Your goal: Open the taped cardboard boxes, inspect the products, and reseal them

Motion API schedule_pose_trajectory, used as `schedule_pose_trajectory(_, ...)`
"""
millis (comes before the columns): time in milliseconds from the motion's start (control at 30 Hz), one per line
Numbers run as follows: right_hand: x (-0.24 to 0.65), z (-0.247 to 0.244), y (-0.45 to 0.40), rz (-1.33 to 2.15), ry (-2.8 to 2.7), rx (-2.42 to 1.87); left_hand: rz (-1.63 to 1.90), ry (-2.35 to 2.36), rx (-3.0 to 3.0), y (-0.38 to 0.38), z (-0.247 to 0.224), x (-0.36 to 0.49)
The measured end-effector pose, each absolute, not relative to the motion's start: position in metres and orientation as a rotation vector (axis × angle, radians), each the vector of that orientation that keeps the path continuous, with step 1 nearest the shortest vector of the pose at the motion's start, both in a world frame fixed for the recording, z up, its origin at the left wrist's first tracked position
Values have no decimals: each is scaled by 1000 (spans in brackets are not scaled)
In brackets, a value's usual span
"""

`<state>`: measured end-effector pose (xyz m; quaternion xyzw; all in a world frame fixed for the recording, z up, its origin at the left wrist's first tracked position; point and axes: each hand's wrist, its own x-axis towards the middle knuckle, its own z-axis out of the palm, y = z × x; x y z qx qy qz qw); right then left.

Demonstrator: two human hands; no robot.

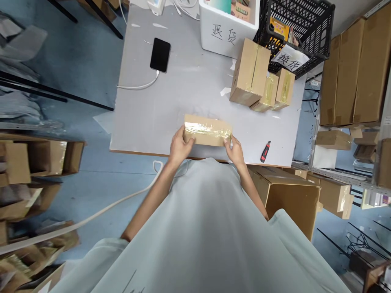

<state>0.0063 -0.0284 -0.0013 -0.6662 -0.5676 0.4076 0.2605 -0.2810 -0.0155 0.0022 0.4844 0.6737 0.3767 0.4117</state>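
Note:
A long, narrow cardboard box (207, 130) with shiny clear tape along its top is near the front edge of the grey table (189, 89). My left hand (181, 145) grips its left end, with the thumb on the near side. At the opposite end, my right hand (234, 149) holds the right corner. Fingers behind the box ends are partly hidden. A red and black utility knife (265, 151) lies on the table to the right of my right hand.
Three taped cartons (250, 73) stand at the back right, before a white bin (229, 34) and a black crate (301, 28). A black phone (160, 55) with a white cable lies back left. A large open carton (290, 195) stands below the table's right front edge.

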Motion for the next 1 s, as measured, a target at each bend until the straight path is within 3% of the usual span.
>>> schedule_pose_trajectory(367, 85, -13, -6, 1062, -1185, -2000, 774, 1133, 2011, -21, 84, -157)
schedule_pose_trajectory(467, 96, 4, -14, 1036, -1068, -1913, 806, 1067, 1955, -14, 78, -142)
schedule_pose_trajectory(567, 102, 26, -27, 1017, -1055, -1732, 869, 1326, 1713, -5, 54, -144)
schedule_pose_trajectory(733, 104, 40, -37, 1011, -1047, -1681, 697, 1259, 1268, 4, 21, -149)
schedule_pose_trajectory(1000, 57, 24, -36, 1226, -1007, -1498, 805, 1431, 1192, -7, 36, -210)
